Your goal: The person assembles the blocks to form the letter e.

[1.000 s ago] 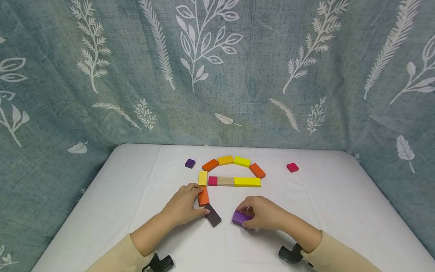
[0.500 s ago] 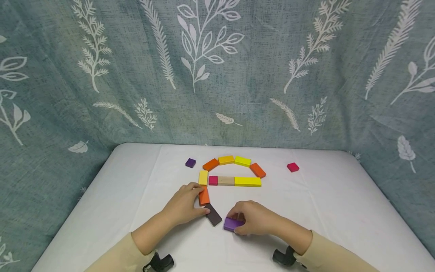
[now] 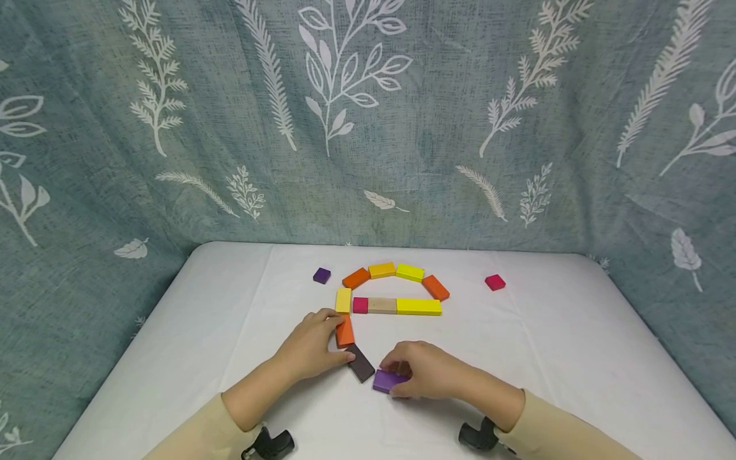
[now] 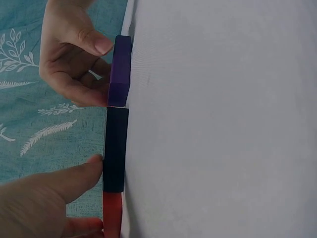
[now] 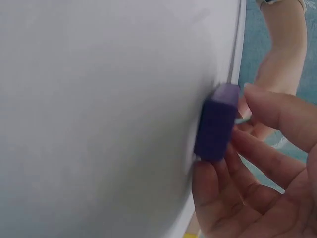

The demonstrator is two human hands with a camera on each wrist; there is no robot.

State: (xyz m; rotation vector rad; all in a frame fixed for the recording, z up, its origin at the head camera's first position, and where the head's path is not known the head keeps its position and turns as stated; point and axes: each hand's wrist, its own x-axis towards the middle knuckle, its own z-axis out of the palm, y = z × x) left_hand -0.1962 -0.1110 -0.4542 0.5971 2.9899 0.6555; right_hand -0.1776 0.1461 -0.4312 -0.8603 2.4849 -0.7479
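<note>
My right hand pinches a purple block between thumb and fingers, low over the white table. In the left wrist view the near end of this purple block sits right at the end of a dark brown block. My left hand rests beside the row, its thumb touching the dark brown block and its fingertips on the orange block above. A pale yellow block continues that curved row upward. The right wrist view shows the purple block slightly blurred among my fingertips.
Orange, amber, lime yellow and another orange block form an arc. Below it lies a straight row of red, tan and yellow blocks. Loose dark purple and red pieces lie apart.
My right hand has moved left and slightly nearer with the purple block, bringing it up to the lower end of the dark brown block. My left hand has stayed in place.
</note>
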